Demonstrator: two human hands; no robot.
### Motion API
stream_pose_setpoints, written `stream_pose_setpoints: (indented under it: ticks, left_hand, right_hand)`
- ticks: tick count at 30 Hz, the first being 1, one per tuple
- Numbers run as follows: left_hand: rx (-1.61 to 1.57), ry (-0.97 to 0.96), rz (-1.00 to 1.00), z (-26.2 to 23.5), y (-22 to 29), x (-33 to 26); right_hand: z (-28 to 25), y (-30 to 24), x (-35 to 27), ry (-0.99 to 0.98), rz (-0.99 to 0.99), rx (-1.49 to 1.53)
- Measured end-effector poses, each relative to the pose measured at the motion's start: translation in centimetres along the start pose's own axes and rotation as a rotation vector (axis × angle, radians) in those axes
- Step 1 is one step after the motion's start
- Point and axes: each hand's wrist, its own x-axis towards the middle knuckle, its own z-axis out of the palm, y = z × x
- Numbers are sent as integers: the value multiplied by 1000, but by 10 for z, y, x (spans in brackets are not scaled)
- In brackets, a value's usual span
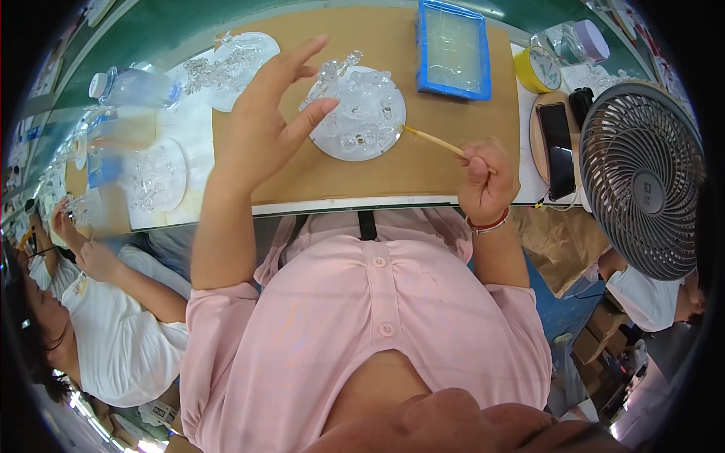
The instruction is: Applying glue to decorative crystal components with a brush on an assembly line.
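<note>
My left hand [264,121] is raised over the left side of a round white plate [370,155], fingers and thumb spread, with nothing visibly gripped. Several small clear plastic-looking pieces [359,106] lie on that plate, and a taller clear piece [332,74] stands out at its upper left, near my fingers. Whether my fingers touch it, I cannot tell. To the right of the plate, my right hand [489,181] pinches a thin wooden stick [434,139]. Its tip points left and reaches the plate's right rim.
Brown board [302,185] covers the tabletop. Around it are a blue-rimmed tray [457,92], yellow tape roll [536,69], lilac-lidded jar [591,41], phone [557,151], fan [642,181], clear bottle [140,87] and another plate of clear pieces [260,49]. A co-worker [121,332] sits at left.
</note>
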Motion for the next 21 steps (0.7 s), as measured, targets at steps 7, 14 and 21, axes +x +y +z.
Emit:
stream_pose_setpoints:
  ticks: [7,14,21]
  left_hand:
    - [-5,-392,-31,-7,-16,24]
    - [19,-241,25,0,-6,5]
    - [102,-141,-10,9,1,-5]
  right_hand:
    - [7,1,-6,14,64,14]
    - [6,-1,-6,25,99,4]
    - [2,-6,-14,-16,13,-2]
